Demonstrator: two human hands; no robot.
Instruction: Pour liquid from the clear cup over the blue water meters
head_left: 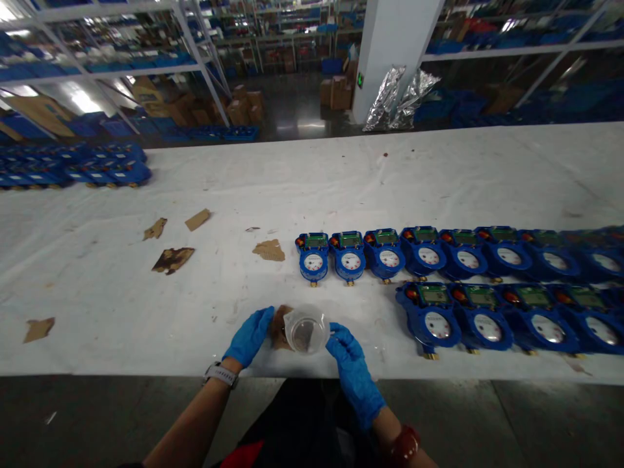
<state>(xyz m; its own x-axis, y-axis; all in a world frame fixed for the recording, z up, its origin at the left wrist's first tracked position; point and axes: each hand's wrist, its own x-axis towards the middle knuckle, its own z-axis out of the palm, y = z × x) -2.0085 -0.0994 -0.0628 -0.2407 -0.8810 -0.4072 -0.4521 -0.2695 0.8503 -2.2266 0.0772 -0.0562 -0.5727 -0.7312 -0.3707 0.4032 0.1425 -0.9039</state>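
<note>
A clear plastic beaker [307, 330] with a pouring lip is close in front of me at the table's front edge, its mouth towards me. My right hand [347, 351], in a blue glove, has its fingers curled at the beaker's right side and grips it there. Left of the beaker, a stained brown cardboard scrap [279, 328] lies partly hidden under it. My left hand [251, 336], also gloved in blue, is beside this scrap with fingers stretched out and nothing visible in them. Whether its fingertips touch the scrap I cannot tell.
Two rows of blue water meters [313, 262] with round dials and green circuit boards stand to the right. More blue units [110, 170] sit at the far left. Torn cardboard pieces [173, 260] are scattered over the white table cover [234, 182]. A pillar [385, 52] rises behind the table.
</note>
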